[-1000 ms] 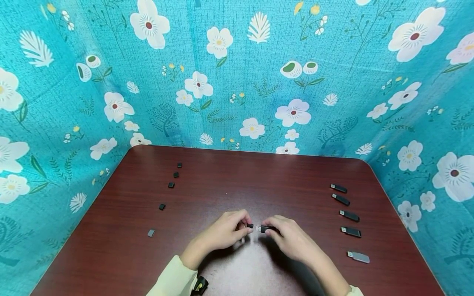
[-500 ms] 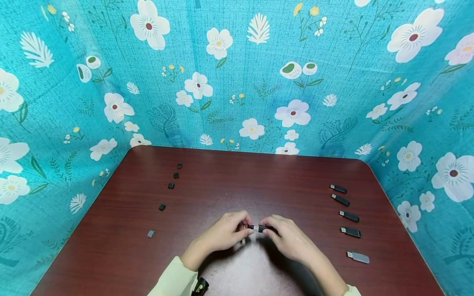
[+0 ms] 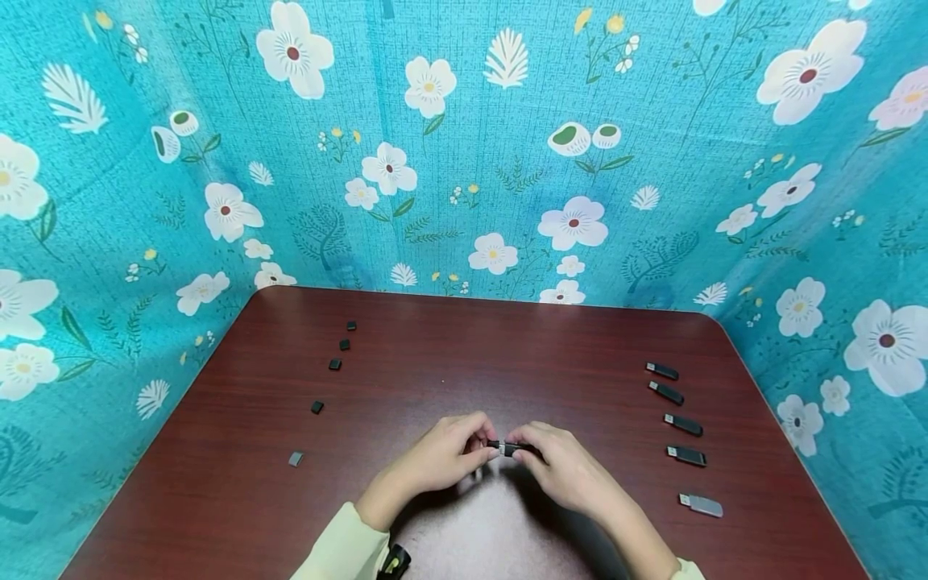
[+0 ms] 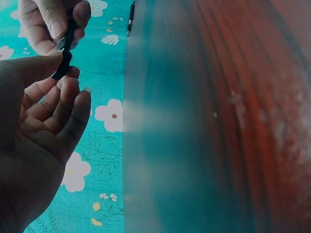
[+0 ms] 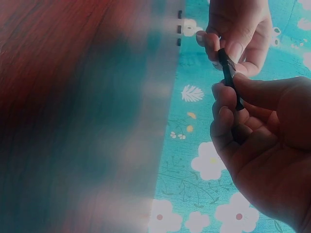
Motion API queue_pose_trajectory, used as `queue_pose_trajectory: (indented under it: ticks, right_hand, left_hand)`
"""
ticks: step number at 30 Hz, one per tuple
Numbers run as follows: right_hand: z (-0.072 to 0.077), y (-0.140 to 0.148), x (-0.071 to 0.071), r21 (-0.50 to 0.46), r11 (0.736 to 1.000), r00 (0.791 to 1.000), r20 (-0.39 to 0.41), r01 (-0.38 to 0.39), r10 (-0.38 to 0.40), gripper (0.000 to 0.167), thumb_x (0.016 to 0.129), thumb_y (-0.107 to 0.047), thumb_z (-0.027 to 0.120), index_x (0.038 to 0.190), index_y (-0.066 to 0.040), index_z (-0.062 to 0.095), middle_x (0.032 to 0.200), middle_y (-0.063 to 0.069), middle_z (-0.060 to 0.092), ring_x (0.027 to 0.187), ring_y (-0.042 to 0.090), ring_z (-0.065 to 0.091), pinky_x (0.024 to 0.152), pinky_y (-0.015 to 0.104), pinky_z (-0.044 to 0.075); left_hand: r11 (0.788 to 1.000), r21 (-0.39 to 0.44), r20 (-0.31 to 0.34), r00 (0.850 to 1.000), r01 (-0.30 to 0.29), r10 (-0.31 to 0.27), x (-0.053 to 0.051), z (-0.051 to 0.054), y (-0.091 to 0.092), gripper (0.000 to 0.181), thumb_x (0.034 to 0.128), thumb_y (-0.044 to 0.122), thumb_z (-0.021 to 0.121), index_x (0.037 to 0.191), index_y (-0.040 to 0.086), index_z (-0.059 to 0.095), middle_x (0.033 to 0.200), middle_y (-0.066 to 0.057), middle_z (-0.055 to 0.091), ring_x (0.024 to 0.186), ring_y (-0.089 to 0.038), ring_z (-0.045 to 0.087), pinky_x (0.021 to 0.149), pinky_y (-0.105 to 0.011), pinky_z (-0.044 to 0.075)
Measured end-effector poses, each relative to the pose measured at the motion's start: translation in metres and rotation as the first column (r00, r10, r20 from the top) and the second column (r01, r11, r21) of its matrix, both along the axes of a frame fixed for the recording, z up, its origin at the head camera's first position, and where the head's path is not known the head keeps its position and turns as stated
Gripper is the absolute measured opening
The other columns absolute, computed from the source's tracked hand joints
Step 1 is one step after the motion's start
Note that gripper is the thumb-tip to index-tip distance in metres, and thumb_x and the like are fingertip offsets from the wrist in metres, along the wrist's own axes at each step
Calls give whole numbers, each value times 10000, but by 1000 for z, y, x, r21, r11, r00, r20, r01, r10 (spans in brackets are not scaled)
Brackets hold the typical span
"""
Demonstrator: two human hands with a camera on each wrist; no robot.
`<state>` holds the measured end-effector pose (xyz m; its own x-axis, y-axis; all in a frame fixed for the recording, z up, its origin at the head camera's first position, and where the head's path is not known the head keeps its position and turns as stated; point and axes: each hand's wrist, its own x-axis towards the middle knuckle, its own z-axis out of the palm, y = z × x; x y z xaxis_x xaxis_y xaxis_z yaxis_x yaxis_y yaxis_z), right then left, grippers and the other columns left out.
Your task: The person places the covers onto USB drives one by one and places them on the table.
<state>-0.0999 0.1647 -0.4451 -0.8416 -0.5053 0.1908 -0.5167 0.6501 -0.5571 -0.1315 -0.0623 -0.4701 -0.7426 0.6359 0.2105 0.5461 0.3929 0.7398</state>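
Observation:
Above the table's front middle, my left hand point(image 3: 451, 456) pinches a small black cap point(image 3: 494, 444) between thumb and fingers. Facing it, my right hand point(image 3: 564, 463) grips a black USB stick point(image 3: 514, 449) by its body. The stick's metal plug points left and its tip is in the cap's mouth, with a short stretch of metal showing between them. In the left wrist view the cap point(image 4: 61, 72) and stick point(image 4: 71, 32) line up end to end. The right wrist view also shows the stick point(image 5: 236, 93) held by thumb and fingers, partly hidden.
Several black caps point(image 3: 335, 365) and a grey cap point(image 3: 296, 458) lie in a row on the left of the brown table point(image 3: 507, 346). Several uncapped black USB sticks point(image 3: 683, 424) and a grey one point(image 3: 701, 505) lie at right. A flowered curtain point(image 3: 464, 161) surrounds the table.
The gap between cap and stick has closed: the plug, apart from the cap one second ago, has entered it and less metal shows. Both hands keep their grips.

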Motion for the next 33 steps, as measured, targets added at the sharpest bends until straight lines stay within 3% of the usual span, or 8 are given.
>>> queue_pose_trajectory:
  ticks: [16,27,33]
  right_hand:
    - [1,-1,0,-11,1000,1000,18,-2,2,141,943,-72,697,1079,-107,705,1032,-37,708,915,54,636,774,289,554]
    - [3,-3,1,-89,995,997,73,41,-34,88,936,-77,709,1016,-113,708,894,-44,675,702,-14,548,606,213,498]
    - [6,-5,1,-101,993,996,68,66,-60,90,919,-65,724,986,-123,711,818,-93,630,669,-22,529,587,210,483]
  left_hand:
    - [1000,-20,-25,1000,8,-8,1,2,5,130,964,167,708,1035,117,612,819,73,586,705,16,510,644,-160,471]
    - [997,74,52,999,-11,7,1,3,5,110,950,131,719,997,109,623,860,21,666,757,5,587,696,-189,528]
    - [994,104,60,998,-17,11,1,5,7,108,936,102,729,978,92,629,859,-2,681,748,6,589,690,-190,533]
